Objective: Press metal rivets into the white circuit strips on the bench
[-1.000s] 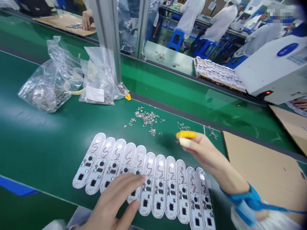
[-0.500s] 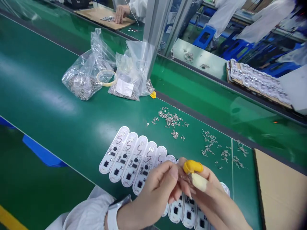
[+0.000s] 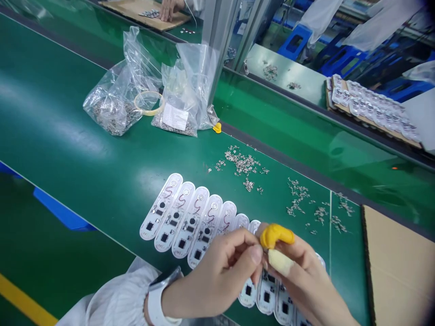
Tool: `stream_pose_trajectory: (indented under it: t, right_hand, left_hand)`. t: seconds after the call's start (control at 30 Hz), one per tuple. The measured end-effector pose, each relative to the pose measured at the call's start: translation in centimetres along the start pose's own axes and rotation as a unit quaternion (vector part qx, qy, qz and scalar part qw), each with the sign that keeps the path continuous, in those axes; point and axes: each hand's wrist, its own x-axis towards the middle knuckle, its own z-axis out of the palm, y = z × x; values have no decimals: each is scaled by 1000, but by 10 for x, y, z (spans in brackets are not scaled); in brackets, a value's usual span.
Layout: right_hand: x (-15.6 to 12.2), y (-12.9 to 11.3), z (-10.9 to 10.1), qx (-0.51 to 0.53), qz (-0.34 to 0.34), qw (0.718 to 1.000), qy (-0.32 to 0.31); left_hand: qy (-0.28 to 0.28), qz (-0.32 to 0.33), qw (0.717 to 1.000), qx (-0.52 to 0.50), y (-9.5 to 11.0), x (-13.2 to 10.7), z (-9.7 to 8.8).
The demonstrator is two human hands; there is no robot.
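A row of white oval circuit cards (image 3: 190,222) with thin red wires lies on the green belt (image 3: 68,68), its right end under my hands. My left hand (image 3: 214,276) and right hand (image 3: 302,276) meet above the cards. The fingertips of my left hand press against a yellow finger cot (image 3: 277,235) and a cream finger cot (image 3: 280,262) on my right hand. A small metal part sits in this pinch a moment ago, but my fingers now hide it. Loose small metal parts (image 3: 241,163) lie scattered beyond the cards.
Two plastic bags of metal parts (image 3: 115,97) stand at the back, with a tape roll (image 3: 148,103) beside them. Metal posts (image 3: 220,36) rise behind. A cardboard sheet (image 3: 397,267) lies right. A co-worker's hand (image 3: 170,9) rests on a far board.
Since a second ago my left hand has lifted off the cards and joined my right hand, and the view has turned left. The last half second shows little movement.
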Motion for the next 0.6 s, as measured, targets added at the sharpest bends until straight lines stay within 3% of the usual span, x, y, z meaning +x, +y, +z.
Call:
stream_pose_trajectory:
  t: [0.07, 0.17, 0.23, 0.3, 0.43, 0.6]
  right_hand:
    - [-2, -9, -5, -112, -77, 991, -12]
    - [-8, -26, -12, -275, -196, 940, -48]
    - [-13, -34, -15, -344, -244, 904, -62]
    - [-18, -37, -18, -382, -258, 886, -47]
    - [-23, -34, -21, -382, -260, 887, -12]
    - [-18, -28, -6, -306, -239, 921, -22]
  left_hand:
    - [-4, -10, 999, 43, 2, -4, -1]
    - [-19, -30, 998, 60, 5, -9, -1]
    - [-33, -44, 998, 20, 5, -10, -2]
    - [-46, -52, 997, -31, 3, -10, -2]
    - [-45, -47, 995, -72, 0, -9, -3]
    - [-54, -67, 991, -101, 0, -16, -4]
